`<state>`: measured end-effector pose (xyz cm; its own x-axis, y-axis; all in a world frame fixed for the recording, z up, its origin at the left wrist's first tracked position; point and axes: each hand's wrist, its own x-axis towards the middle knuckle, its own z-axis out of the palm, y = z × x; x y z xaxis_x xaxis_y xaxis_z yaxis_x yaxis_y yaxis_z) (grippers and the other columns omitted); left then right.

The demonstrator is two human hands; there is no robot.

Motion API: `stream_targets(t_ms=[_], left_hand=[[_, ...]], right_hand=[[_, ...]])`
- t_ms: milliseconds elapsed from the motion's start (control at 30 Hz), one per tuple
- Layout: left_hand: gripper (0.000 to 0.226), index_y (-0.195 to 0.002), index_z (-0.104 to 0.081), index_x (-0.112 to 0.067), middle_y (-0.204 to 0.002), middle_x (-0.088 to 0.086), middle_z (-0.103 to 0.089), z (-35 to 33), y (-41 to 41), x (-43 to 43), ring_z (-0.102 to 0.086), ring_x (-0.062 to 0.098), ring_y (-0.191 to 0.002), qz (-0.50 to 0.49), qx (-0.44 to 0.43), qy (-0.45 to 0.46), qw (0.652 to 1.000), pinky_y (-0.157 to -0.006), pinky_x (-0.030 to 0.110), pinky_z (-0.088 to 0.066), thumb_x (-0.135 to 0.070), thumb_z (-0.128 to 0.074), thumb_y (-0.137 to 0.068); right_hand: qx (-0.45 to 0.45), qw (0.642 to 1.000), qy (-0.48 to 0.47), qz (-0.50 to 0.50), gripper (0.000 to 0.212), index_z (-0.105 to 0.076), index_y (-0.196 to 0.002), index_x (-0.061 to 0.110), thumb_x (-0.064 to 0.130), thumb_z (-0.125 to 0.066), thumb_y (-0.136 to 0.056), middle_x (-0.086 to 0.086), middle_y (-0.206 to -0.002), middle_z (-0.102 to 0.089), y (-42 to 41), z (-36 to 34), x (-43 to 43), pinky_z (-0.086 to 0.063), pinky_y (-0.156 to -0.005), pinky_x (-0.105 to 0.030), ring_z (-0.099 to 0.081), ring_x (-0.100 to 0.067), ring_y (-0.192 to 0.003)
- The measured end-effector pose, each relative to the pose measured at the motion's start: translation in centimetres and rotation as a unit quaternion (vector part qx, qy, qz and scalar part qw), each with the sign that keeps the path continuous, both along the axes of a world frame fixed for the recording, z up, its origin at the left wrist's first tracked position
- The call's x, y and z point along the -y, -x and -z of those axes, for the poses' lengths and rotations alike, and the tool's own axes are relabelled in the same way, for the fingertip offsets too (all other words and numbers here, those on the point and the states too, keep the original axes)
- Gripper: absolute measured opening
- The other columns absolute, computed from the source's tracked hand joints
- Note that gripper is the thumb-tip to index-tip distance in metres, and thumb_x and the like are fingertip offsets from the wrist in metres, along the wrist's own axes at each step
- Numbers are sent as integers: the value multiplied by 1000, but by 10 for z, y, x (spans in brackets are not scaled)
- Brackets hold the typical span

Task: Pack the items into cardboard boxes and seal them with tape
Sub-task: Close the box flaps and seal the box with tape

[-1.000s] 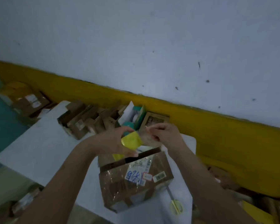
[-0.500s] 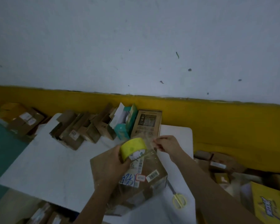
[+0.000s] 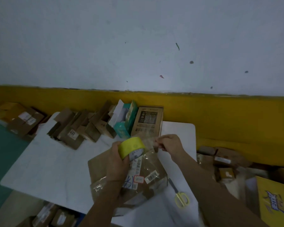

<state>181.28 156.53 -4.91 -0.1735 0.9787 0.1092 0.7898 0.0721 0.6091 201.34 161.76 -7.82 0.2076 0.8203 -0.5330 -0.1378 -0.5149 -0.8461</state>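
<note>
Where boxes [image 3: 69, 130] crowd, white table [image 3: 56, 161], yellow-banded wall [image 3: 138, 46]

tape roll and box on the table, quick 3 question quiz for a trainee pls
1. True or false: the left hand grips the yellow tape roll.
2. Relative to the cardboard box, the scissors lie: A) on top of it B) on the table to its right C) inside it.
3. Fill in: the right hand pinches the end of the clear ____ pulled from the roll.
Key: 1 true; 2 B; 3 tape.
</note>
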Motion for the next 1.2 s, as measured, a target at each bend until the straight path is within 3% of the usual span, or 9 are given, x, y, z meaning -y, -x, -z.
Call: stream_targets(t_ms=[133, 267, 467, 600, 700, 800, 1033, 1133, 1200], left_hand=[[39, -114, -49, -30, -97, -4, -55, 3, -8, -14, -56, 18, -92, -43, 200, -99, 974, -70, 18, -41, -22, -63, -79], [35, -112, -55, -32, -104, -2, -59, -6, -14, -24, -57, 16, -96, -81, 256, -156, 950, -74, 17, -46, -28, -60, -77], [54, -121, -58, -22, -110, 3, -62, 2, -13, -5, -58, 15, -101, -14, 173, -109, 979, -80, 36, -54, -46, -57, -73], [50, -125, -50, -43, -79, -16, -59, 11, 0, 2, -57, 7, -69, -26, -33, -29, 999, -62, 26, -48, -67, -46, -81], [60, -130, -55, -28, -110, 3, -68, 22, -2, 5, -64, 22, -98, 10, 44, 9, 999, -87, 46, -54, -60, -48, -79], [67, -137, -51, -12, -127, 18, -60, 28, -2, 9, -58, 34, -116, 18, 122, 34, 992, -99, 58, -47, -50, -50, -81], [59, -143, -47, -3, -140, 19, -53, 5, -7, 13, -50, 33, -129, 63, 45, 69, 995, -108, 27, -29, -27, -58, -91], [55, -144, -45, -4, -139, 21, -54, 2, -12, 5, -50, 35, -128, 99, 41, 66, 992, -101, 14, -24, -12, -63, -93], [58, -142, -46, -4, -137, 21, -55, 3, -12, 3, -51, 36, -125, 94, 63, 79, 990, -106, 25, -31, -20, -57, -88]], right_hand=[[-13, 999, -45, -12, 12, -72, -78, 3, 0, -67, -88, -10, -72, -70, 4, -17, -15, -46, -50, -19, -57, -10, -52], [2, 999, -46, -5, 20, -71, -67, 10, 4, -68, -86, -9, -65, -68, 6, -26, -20, -41, -46, -19, -53, -11, -49], [40, 999, -7, -13, 15, -72, -69, 4, 1, -66, -82, -7, -64, -68, -4, -9, 0, -38, -42, -14, -52, -9, -47], [75, 997, 6, -22, 15, -75, -73, 3, 1, -66, -85, -17, -80, -73, -3, 11, 10, -47, -56, -22, -57, -13, -56], [97, 995, -7, -27, 22, -74, -65, 12, 4, -69, -86, -17, -80, -74, -3, 27, 12, -57, -73, -36, -63, -21, -66], [100, 994, 3, -32, 17, -75, -69, 12, 9, -72, -86, -19, -81, -74, 1, 39, 11, -55, -72, -35, -60, -20, -63], [220, 974, -27, -52, 18, -80, -80, 5, 16, -67, -87, -10, -78, -75, -11, 49, 3, -55, -73, -34, -63, -17, -67], [175, 983, 16, -43, 18, -78, -80, 0, 14, -69, -87, -19, -79, -74, -31, 53, -6, -58, -76, -40, -66, -27, -71], [118, 989, 64, -59, 20, -76, -80, -5, 14, -73, -84, -24, -82, -73, -27, 58, -8, -55, -66, -36, -60, -25, -62]])
